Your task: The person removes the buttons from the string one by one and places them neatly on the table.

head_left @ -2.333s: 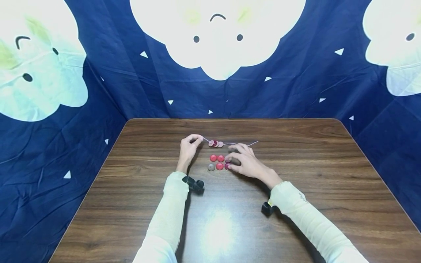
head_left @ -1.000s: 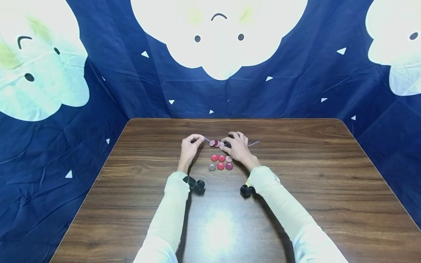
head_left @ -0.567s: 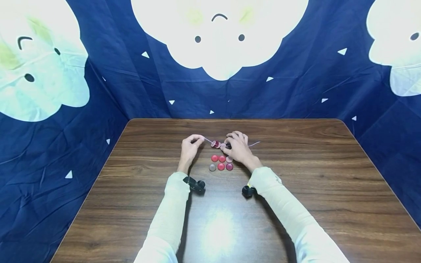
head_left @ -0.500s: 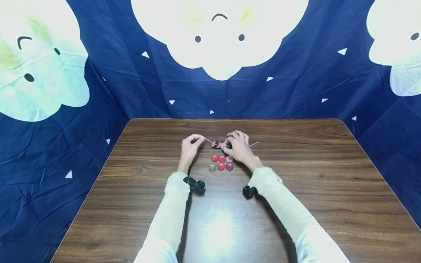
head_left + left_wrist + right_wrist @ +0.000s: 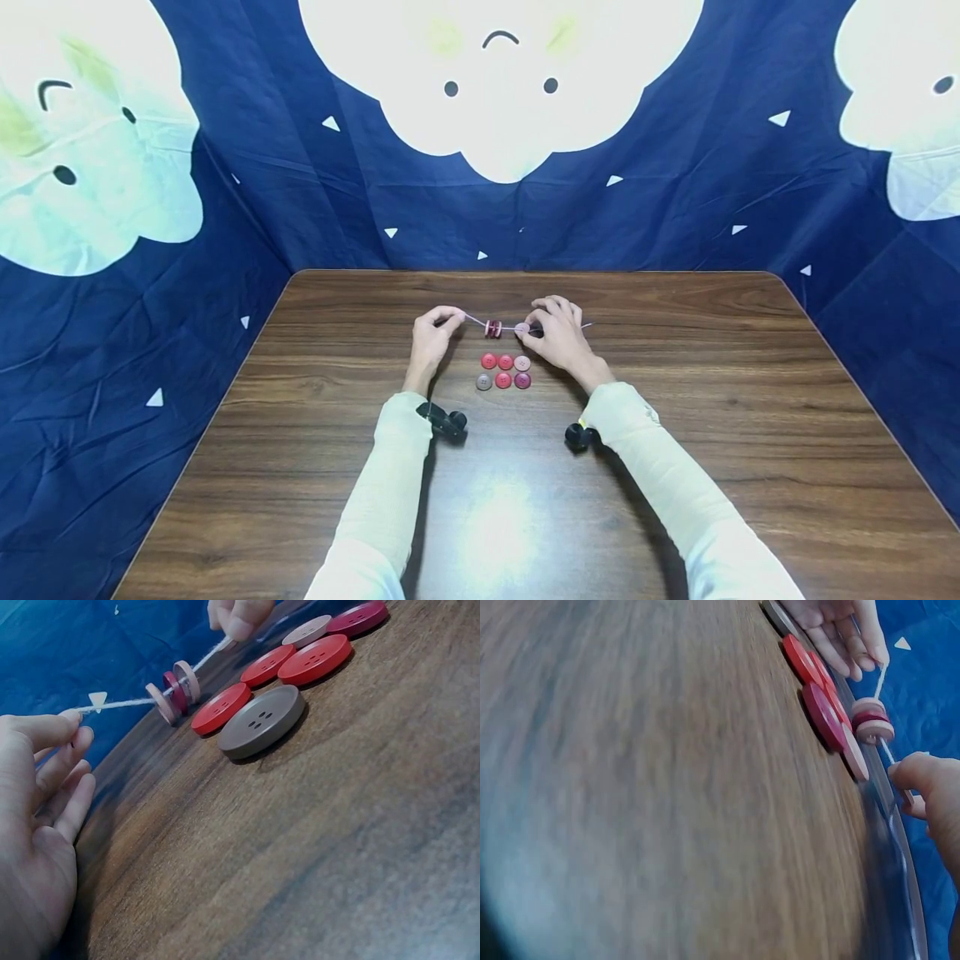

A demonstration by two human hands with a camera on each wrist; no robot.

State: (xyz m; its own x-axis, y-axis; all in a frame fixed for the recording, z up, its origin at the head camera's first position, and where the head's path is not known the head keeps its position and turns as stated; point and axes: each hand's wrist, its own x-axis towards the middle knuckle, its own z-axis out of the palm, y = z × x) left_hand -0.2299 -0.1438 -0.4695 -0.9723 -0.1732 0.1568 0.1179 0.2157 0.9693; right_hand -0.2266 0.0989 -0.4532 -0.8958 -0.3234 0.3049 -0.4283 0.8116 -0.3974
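My left hand [image 5: 431, 342] pinches one end of a pale lilac string [image 5: 124, 704] between thumb and fingertips. On the string, a small stack of buttons [image 5: 492, 329], pink with dark red between, stands on edge. To the right of the stack, my right hand [image 5: 558, 333] pinches a pale pink button [image 5: 522, 330], which sits on the string. The string's free tail [image 5: 588, 325] shows beyond that hand. Taut string spans the gap between the stack and my right fingertips, as the left wrist view also shows.
Nearer me, loose buttons lie flat in two rows: red ones [image 5: 503, 380], a pink one [image 5: 522, 363], a purple one [image 5: 522, 380] and a grey one [image 5: 262, 721]. The wooden table [image 5: 322, 500] ends at a blue cloth backdrop [image 5: 337, 208].
My right hand moved from over the loose buttons to the string, took the end pink button and drew it right, away from the stack. The stack turned on edge. My left hand stayed put.
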